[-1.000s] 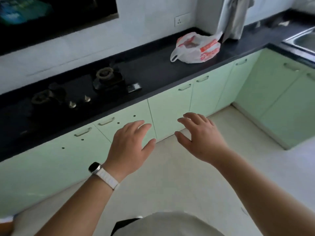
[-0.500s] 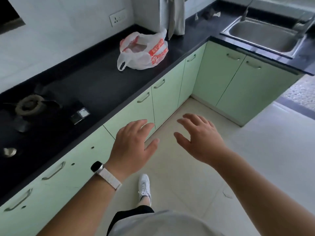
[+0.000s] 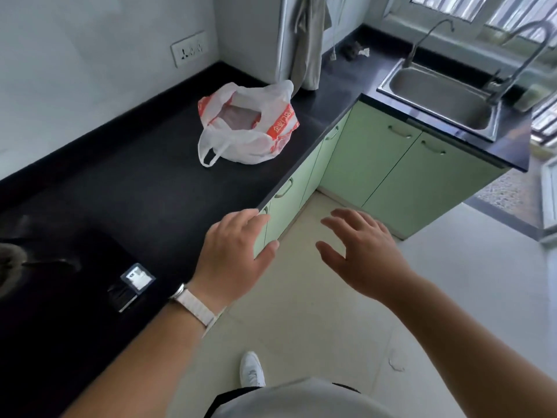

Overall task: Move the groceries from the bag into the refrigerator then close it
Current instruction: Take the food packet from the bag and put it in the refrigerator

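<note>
White plastic bag (image 3: 250,128) with orange-red printed panels, lying on the black worktop (image 3: 144,188) near its front edge and close to the inner corner; its mouth is gaping upward, showing a pale pinkish package inside, and one handle loop is trailing toward the viewer. The print on the bag's orange band is made up of characters too small and creased to read. Left hand (image 3: 232,257), wearing a white-strapped watch (image 3: 193,306) at the wrist, is hovering palm-down over the worktop's front edge, well short of the bag, its fingers (image 3: 247,218) loosely spread and holding nothing. Right hand (image 3: 361,251) is hovering beside it over the pale floor (image 3: 301,312), fingers likewise spread and empty. Pale green cabinet doors (image 3: 370,164) are running beneath the worktop. A steel sink (image 3: 437,98) with two curved taps is sitting in the right-hand run. A wall socket (image 3: 189,51) is showing above the worktop, a grey cloth (image 3: 307,43) is hanging behind the bag, and a small label (image 3: 137,277) on the hob's corner is illegible.
</note>
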The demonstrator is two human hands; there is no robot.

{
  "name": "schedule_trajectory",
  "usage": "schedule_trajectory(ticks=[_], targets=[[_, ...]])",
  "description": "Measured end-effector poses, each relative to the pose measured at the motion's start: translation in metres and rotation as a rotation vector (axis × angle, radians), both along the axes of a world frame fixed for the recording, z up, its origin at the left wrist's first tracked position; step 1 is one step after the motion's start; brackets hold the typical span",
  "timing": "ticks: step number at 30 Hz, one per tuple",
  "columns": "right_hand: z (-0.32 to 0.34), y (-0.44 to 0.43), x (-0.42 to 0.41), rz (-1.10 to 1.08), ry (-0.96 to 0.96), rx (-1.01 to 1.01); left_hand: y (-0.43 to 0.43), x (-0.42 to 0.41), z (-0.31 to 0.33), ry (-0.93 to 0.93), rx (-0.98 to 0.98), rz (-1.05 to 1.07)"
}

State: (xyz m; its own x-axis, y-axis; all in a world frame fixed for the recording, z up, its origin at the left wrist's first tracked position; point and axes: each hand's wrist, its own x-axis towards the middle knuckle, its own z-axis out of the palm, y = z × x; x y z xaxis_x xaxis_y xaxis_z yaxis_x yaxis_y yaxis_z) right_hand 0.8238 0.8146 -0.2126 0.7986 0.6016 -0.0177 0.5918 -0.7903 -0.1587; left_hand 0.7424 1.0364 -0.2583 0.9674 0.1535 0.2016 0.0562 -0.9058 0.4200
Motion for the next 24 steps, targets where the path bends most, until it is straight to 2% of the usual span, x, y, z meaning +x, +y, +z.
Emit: schedule_trajectory(ticks=[8,15,24], targets=[[0.004,0.031,0.041,-0.022,-0.025,0.032,0.023,0.034,-0.009,0.028,-0.049,-0.033],[-0.014,0.051,0.084,0.034,0.034,0.030,0.040,0.065,-0.010,0.088,-0.004,0.011],[-0.014,0.049,0.192,0.097,0.088,0.067,0.027,0.151,-0.009,0.156,0.042,0.103]])
